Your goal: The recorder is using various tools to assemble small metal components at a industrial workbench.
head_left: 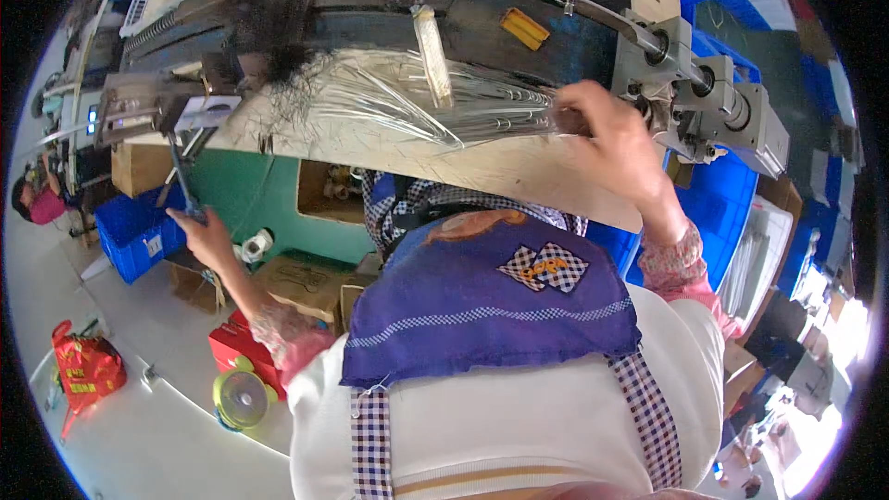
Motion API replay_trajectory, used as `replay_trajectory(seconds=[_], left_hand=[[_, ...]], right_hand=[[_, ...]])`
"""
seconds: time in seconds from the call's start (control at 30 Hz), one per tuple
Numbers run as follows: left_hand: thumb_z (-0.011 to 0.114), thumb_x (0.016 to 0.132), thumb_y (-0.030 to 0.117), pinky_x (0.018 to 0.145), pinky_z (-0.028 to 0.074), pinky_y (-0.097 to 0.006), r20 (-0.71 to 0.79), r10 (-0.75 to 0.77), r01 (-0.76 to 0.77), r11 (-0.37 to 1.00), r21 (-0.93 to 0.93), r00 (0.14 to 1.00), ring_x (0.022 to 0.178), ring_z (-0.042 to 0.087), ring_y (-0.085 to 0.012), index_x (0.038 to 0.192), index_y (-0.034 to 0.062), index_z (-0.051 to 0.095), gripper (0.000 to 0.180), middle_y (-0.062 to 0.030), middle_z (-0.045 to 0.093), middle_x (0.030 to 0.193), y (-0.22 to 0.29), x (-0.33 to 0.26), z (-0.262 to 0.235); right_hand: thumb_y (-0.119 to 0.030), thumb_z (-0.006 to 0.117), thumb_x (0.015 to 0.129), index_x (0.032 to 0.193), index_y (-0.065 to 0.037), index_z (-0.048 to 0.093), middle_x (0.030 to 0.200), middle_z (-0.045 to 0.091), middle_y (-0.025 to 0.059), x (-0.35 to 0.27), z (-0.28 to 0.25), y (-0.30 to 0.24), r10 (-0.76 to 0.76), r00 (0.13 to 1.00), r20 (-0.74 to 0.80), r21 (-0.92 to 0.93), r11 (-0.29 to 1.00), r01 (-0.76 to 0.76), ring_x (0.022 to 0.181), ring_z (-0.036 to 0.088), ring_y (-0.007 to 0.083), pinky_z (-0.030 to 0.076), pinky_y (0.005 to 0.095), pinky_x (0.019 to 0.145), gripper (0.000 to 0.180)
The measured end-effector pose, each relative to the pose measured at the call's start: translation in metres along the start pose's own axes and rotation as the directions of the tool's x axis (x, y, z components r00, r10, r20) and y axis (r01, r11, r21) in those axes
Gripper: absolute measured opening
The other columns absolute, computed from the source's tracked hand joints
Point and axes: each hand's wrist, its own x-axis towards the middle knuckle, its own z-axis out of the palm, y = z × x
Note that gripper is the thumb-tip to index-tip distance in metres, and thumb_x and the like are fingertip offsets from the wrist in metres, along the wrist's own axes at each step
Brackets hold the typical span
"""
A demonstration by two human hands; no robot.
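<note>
My left hand (209, 239) is closed around the lower end of a metal lever (181, 171), which hangs from the machine at the bench's left. On the bench top lies a spread bundle of thin metal wires (389, 106), some with bent ends toward the right. My right hand (616, 143) is over the right ends of these wires, its fingers curled and slightly blurred. Whatever is between those fingers, if anything, is hidden. Across the wires rests a worn, pale bar (431, 56). Close to my right hand stands a grey metal clamp mechanism (662, 74) with rods.
A yellow plastic piece (525, 29) lies on the dark machine bed. Blue bins (139, 231) stand at the lower left, with others at the right. Cardboard boxes (306, 282) sit under the bench. A red bag (85, 366) is on the floor.
</note>
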Motion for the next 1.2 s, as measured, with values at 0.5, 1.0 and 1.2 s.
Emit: replay_trajectory(seconds=[0.5,1.0,1.2], left_hand=[[0.056,0.093,0.024,0.098,0.042,-0.037,-0.197,0.924,-0.445,-0.033,-0.895,0.328,0.114,0.055,-0.0277,0.127,-0.0025,0.049,0.044,-0.0183,0.059,0.119,0.268,-0.134,-0.106],[0.043,0.1,0.025,0.048,0.029,-0.025,0.641,0.698,0.787,0.181,-0.59,0.32,0.053,0.031,-0.008,0.085,0.0093,0.05,0.023,0.0025,0.036,0.063,0.306,-0.156,-0.055],[0.043,0.101,0.022,0.039,0.023,-0.021,0.403,0.846,0.86,-0.119,-0.497,0.35,0.049,0.029,-0.005,0.09,0.0094,0.049,0.017,0.0016,0.045,0.081,0.305,-0.132,-0.12]], right_hand=[[-0.006,0.058,0.09,0.102,0.001,0.059,0.088,0.058,0.003,0.031,-0.05,-0.084,0.051,0.978,-0.2,0.435,0.9,0.042,0.077,0.057,0.0123,0.046,0.0249,0.067,0.013],[-0.006,0.059,0.077,0.107,-0.005,0.063,0.096,0.062,0.0092,0.09,-0.04,0.001,-0.38,0.921,-0.09,-0.56,0.784,0.269,0.093,0.061,0.0273,0.051,0.0349,0.078,0.03],[-0.005,0.062,0.071,0.091,-0.002,0.06,0.082,0.055,0.0086,0.103,-0.026,-0.011,-0.4,0.915,-0.054,-0.576,0.761,0.298,0.081,0.059,0.0268,0.051,0.0355,0.069,0.02]])
